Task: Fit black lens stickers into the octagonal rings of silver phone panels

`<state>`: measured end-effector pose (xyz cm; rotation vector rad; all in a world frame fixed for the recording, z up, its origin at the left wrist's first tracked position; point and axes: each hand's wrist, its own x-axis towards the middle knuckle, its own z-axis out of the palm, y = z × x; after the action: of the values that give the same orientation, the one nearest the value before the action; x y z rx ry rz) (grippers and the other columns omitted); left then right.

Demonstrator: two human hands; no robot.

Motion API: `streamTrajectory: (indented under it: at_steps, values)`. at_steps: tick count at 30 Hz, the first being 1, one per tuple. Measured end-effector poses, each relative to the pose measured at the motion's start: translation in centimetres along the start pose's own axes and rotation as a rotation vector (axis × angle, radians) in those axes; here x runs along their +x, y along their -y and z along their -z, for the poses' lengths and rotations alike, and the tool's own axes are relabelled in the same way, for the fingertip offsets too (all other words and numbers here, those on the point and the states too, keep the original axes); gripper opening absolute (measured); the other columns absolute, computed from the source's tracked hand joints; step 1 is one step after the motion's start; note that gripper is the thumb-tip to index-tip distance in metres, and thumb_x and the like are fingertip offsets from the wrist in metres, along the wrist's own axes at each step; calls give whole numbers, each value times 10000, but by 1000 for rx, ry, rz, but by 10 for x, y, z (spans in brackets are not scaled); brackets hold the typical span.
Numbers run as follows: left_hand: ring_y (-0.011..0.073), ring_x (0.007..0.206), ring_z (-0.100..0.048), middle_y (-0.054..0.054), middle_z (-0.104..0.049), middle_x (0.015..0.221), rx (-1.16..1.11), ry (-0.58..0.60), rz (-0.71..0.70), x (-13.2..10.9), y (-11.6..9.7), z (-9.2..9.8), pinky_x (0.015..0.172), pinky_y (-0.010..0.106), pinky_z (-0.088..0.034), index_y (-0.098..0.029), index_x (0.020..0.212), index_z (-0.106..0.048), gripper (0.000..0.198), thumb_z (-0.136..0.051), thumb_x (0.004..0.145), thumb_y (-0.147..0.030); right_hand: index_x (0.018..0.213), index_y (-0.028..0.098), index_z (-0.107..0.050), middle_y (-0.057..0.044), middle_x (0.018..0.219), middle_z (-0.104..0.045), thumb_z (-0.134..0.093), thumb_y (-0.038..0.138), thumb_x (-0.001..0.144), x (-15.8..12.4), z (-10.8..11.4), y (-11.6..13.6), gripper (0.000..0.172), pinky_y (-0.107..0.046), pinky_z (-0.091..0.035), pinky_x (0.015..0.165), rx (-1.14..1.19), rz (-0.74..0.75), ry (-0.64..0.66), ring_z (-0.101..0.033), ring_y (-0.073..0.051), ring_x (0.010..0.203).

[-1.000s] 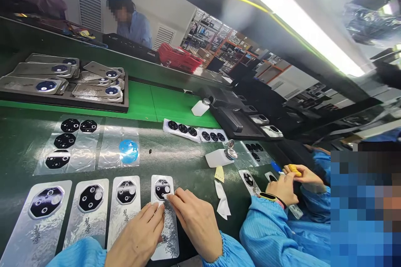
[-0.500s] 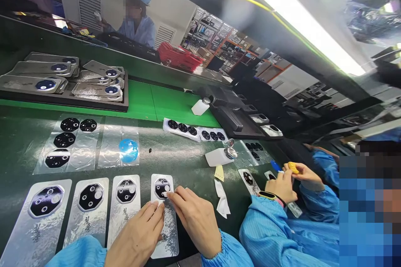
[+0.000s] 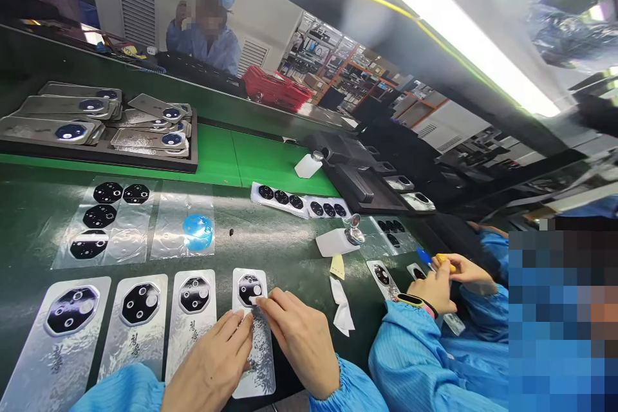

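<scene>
A silvery phone back panel [image 3: 263,351] lies on the dark green bench, its black camera plate [image 3: 249,290] toward the far end. My left hand [image 3: 212,357] rests on its left side, fingers together and pressed on the panel. My right hand [image 3: 302,338] is closed in a pinch at the plate's lower right edge, on a small white piece [image 3: 255,300]. Three similar panels lie in a row to the left: one beside my left hand [image 3: 193,302], another [image 3: 135,335] further left, and the largest-looking [image 3: 60,347] at the far left.
Behind are film sheets with black plates [image 3: 128,241], a blue disc [image 3: 197,232], a strip of plates [image 3: 280,198], a white bottle [image 3: 338,241] and a tray of panels [image 3: 145,158]. A co-worker's hands [image 3: 437,286] work at the right, near a white wipe [image 3: 341,309].
My hands have barely moved. The co-worker's hands at the right have shifted slightly left. The person behind the bench has raised a hand toward the head.
</scene>
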<state>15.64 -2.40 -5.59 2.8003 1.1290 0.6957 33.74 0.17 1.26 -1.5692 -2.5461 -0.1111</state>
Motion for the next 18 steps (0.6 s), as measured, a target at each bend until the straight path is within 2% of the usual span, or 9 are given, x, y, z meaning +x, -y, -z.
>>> streamTrajectory:
  at_steps: [5, 14, 18]
  values:
    - [242, 1124, -655, 103, -706, 1207, -5, -22, -36, 5, 3, 12, 1000, 353, -502, -86, 1150, -628, 232, -529, 950, -151, 953, 242, -647, 11, 811, -664, -501, 173, 994, 1, 0, 1, 166, -271, -346, 564, -11, -4, -14, -608, -139, 703]
    - [239, 1126, -652, 127, -716, 1172, -26, -39, -71, -1, 8, -15, 988, 347, -501, -89, 1133, -628, 243, -556, 952, -234, 969, 241, -651, 2, 820, -675, -454, 206, 1021, 0, -1, -1, 207, -248, -372, 580, 47, -18, -32, -623, -131, 721]
    - [253, 1145, -640, 123, -701, 1210, -24, -24, -50, -1, 5, -7, 1001, 369, -502, -82, 1158, -619, 241, -515, 952, -148, 983, 242, -657, -2, 836, -679, -462, 212, 1017, 1, -1, -1, 200, -242, -385, 583, 60, -26, -26, -627, -133, 726]
